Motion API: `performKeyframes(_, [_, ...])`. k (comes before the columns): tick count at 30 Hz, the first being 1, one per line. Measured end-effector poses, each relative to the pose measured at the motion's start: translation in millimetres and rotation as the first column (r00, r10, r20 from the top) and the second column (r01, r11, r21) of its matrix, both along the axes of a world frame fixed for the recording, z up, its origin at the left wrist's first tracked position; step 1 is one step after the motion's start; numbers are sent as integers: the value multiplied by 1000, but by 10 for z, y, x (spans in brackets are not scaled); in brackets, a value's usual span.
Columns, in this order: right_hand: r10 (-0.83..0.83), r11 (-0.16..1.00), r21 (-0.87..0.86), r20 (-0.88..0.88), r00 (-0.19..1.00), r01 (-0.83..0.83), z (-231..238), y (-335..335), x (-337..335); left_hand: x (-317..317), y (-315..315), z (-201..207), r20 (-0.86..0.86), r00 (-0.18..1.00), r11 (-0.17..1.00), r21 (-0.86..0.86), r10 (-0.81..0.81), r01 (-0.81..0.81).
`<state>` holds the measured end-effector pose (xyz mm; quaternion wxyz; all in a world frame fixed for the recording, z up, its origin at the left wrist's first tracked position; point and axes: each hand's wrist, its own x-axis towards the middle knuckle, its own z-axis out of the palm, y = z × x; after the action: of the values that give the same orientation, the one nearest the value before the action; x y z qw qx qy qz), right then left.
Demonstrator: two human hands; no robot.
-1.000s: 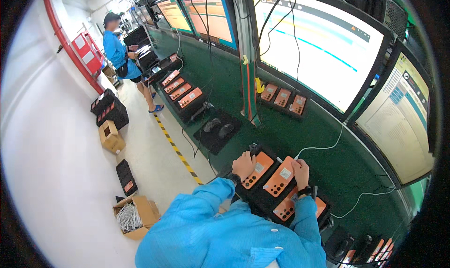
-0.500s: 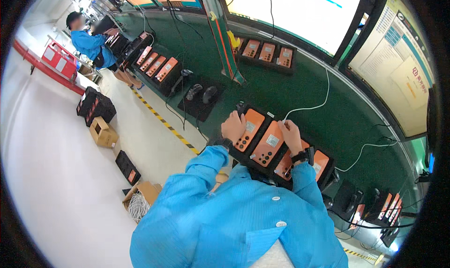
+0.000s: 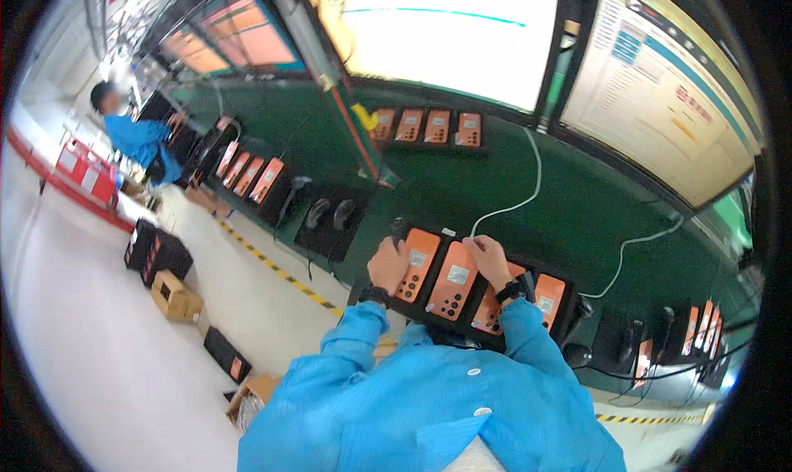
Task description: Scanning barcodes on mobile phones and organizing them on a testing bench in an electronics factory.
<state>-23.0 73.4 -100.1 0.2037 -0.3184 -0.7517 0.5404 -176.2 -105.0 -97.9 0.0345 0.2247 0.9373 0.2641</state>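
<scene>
Several orange phones lie back up in a black tray [image 3: 528, 340] in front of me, with camera lenses toward me and a pale label on each back. My left hand [image 3: 388, 266] is curled over the tray's left end, against the edge of the leftmost phone [image 3: 418, 260]. Its fingertips are partly hidden. At the far edge of the second phone [image 3: 453, 282], my right hand [image 3: 491, 261] pinches the end of a white cable [image 3: 535, 175]. Whether the plug sits in that phone cannot be made out. My right wrist partly covers the third phone [image 3: 487, 311]; the fourth phone [image 3: 549, 295] lies to its right.
A second tray of orange phones [image 3: 437, 127] stands under the large monitor [image 3: 437, 39]. Computer mice [image 3: 342, 214] rest on a black mat at left, near another phone tray [image 3: 252, 179]. More phones [image 3: 701, 328] and cables are at right. A person in blue [image 3: 144, 142] works far left.
The view has shifted, so the bench and monitors appear moved in the picture. My left hand stays at the tray's left end, and my right hand still pinches the white cable.
</scene>
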Motion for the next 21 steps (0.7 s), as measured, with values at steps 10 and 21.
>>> performKeyframes(10, [76,987,146,-108,991,-59,-194,-26,-58,51,-52,-125,-85,996,991,-128,35,-46])
performKeyframes(21, [26,969,245,-147,989,10,-284,-49,-13,77,-15,-37,-11,1000,981,-195,-9,7])
